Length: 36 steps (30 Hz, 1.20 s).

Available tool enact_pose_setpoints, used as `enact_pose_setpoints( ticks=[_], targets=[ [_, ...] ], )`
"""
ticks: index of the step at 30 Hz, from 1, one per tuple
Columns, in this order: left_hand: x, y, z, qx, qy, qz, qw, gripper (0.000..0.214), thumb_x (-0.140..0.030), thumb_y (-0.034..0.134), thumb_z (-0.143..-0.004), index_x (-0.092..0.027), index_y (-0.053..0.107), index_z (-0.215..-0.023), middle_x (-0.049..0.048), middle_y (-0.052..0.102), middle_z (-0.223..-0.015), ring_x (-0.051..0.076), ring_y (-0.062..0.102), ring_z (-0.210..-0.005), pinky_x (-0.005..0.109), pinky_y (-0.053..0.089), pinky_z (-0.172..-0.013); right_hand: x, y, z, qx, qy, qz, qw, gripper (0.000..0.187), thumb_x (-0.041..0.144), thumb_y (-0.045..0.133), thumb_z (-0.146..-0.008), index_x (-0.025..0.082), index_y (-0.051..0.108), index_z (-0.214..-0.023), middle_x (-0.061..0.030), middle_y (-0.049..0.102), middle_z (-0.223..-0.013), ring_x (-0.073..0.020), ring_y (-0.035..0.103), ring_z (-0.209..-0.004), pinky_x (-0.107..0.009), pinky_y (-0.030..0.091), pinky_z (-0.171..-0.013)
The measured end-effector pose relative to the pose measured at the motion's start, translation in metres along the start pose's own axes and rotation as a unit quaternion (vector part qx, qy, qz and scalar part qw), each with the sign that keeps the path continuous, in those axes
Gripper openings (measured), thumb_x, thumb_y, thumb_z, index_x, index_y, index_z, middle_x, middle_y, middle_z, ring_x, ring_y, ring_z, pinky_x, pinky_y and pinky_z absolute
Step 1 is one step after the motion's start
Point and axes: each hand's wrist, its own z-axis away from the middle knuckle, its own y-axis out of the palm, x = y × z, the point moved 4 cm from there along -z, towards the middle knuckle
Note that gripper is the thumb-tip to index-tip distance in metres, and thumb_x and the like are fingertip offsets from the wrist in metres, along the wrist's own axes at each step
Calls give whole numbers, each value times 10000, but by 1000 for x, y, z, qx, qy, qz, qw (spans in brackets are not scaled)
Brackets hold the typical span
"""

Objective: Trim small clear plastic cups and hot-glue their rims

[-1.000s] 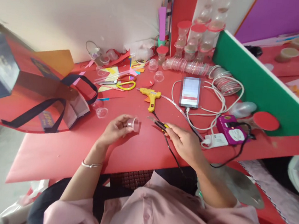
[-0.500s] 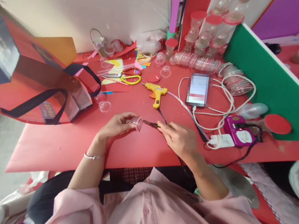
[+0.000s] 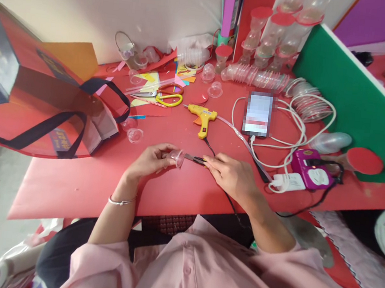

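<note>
Between the fingers and thumb of my left hand is a small clear plastic cup, tilted with its rim facing right. My right hand grips a slim utility knife with a metal blade and a dark handle that shows a bit of yellow. The blade points left and its tip is at the cup's rim; whether it touches cannot be made out. Both hands are above the near part of the red table. Beyond them lies a yellow glue gun, its black cord running behind my right hand.
Scissors lie among paper scraps. An orange-red bag stands at the left. Stacked clear cups, a phone, white cables and a purple power adapter occupy the right, beside a green partition.
The view has shifted slightly, so the things on the right appear a little further right. Both hands keep their hold on the cup and the knife in nearly the same place.
</note>
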Motion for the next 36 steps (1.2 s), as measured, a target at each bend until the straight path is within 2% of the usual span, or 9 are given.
enact_pose_setpoints(
  ticks=[5,18,24,29,31,36],
  targets=[
    [3,-1,0,7,-4,-4,1000,493,-336,854,-825,-140,629,-1217,79,768,-805,46,455,-386,193,337,-386,2,-2,-2,28,-5,18,999,372,369,462,-1076,320,679,-1373,-49,731,-1031,-158,623,-735,-327,229,-576],
    [6,-1,0,14,-6,-1,1000,483,-329,849,-831,-154,618,-1216,72,764,-816,47,458,-398,187,347,-389,-1,-3,-8,55,-30,29,998,358,360,438,-1082,302,715,-1301,-57,719,-1020,-156,606,-734,-317,217,-570],
    [1,2,1,15,-7,5,1000,468,-325,862,-816,-142,638,-1184,94,773,-856,58,508,-438,184,364,-405,-7,2,-7,31,-48,-5,998,342,378,460,-1078,316,727,-1282,-46,727,-1018,-153,628,-768,-307,239,-579],
    [2,1,0,8,-12,6,1000,477,-339,873,-801,-146,646,-1174,79,765,-826,41,467,-406,181,354,-396,-11,7,-2,-21,-41,-30,998,386,415,422,-1090,310,718,-1316,-50,719,-965,-141,603,-724,-299,258,-587],
    [3,1,0,8,-15,10,1000,475,-340,873,-800,-149,648,-1171,78,764,-835,38,461,-404,179,347,-391,-9,8,0,-31,-29,-14,999,402,424,407,-1093,312,707,-1337,-51,711,-940,-140,588,-698,-309,242,-577],
    [4,1,1,6,-15,7,1000,495,-339,864,-811,-151,629,-1204,77,763,-838,41,455,-397,183,338,-377,-1,8,1,-7,-11,48,999,396,391,397,-1094,330,690,-1354,-47,706,-948,-138,565,-656,-333,201,-561]
  ],
)
